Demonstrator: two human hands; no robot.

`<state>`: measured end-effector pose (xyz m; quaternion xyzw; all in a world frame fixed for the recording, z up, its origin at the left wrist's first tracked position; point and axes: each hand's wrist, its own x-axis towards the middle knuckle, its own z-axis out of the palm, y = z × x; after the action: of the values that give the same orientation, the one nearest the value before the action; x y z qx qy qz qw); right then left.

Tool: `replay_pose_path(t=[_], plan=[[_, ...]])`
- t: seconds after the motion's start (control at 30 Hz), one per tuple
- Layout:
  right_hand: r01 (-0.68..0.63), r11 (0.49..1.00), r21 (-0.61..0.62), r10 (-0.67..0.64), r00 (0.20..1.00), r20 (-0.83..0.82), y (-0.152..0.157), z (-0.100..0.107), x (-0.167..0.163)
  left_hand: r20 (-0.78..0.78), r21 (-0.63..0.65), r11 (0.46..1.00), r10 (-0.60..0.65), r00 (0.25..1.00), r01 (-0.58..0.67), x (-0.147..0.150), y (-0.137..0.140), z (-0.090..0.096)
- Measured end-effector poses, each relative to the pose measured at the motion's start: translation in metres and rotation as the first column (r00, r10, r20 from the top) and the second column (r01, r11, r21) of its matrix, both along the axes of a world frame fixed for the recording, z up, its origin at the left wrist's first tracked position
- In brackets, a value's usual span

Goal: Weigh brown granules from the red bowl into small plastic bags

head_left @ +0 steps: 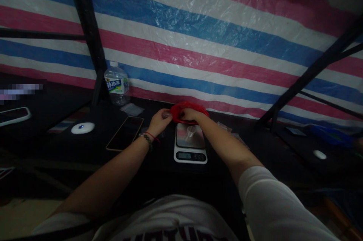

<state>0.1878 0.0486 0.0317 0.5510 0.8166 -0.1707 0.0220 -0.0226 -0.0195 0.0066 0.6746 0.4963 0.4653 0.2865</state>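
My left hand (159, 121) is closed around a small see-through plastic piece (166, 114), too dim to name, at the left edge of a red plastic bag (202, 108). The fingers of my right hand (189, 115) reach into the bag's opening, so their grip is hidden. Just in front of the bag stands a white kitchen scale (176, 155) with a metal top and a lit display. On its plate rests a small clear cup (191, 131). My right forearm passes over the scale's right side.
Left of the scale lie a phone (125, 133), a white oval device (82, 128) and clear bags (132, 109) beside a large plastic bottle (117, 84). Small packets (239, 139) lie by my right forearm. Dark metal posts (90, 33) frame a striped sheet (193, 29) behind the black table.
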Motion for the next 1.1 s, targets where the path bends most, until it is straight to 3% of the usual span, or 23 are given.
replay_pose_path(t=[0.3,0.57,0.7,0.83,0.93,1.03,1.1], plan=[[-0.171,0.982,-0.074,0.164,0.982,-0.095,0.004,0.005,0.021,-0.029,-0.023,1.000,0.021,0.999,-0.022,0.000,-0.003,0.003],[-0.147,0.988,-0.043,0.147,0.989,0.006,0.009,-0.006,0.013,-0.025,-0.002,1.000,-0.017,1.000,0.017,0.000,0.000,-0.002],[-0.153,0.988,0.017,0.153,0.988,0.022,0.007,-0.004,0.013,-0.067,0.021,0.994,-0.104,0.992,0.105,0.000,-0.004,0.000],[-0.165,0.984,0.073,0.163,0.986,0.028,0.002,0.000,0.012,-0.213,0.019,0.984,-0.172,0.962,0.180,-0.001,-0.010,0.005],[-0.163,0.983,0.078,0.162,0.987,0.023,-0.001,0.004,0.011,-0.299,-0.013,0.944,-0.317,0.900,0.329,-0.003,-0.016,0.010],[-0.117,0.989,0.089,0.118,0.993,-0.006,-0.004,0.006,0.013,-0.379,-0.048,0.870,-0.470,0.797,0.491,-0.005,-0.022,0.018],[-0.083,0.993,0.089,0.087,0.995,-0.039,-0.006,0.007,0.016,-0.381,-0.022,0.870,-0.462,0.801,0.492,-0.004,-0.026,0.024]])
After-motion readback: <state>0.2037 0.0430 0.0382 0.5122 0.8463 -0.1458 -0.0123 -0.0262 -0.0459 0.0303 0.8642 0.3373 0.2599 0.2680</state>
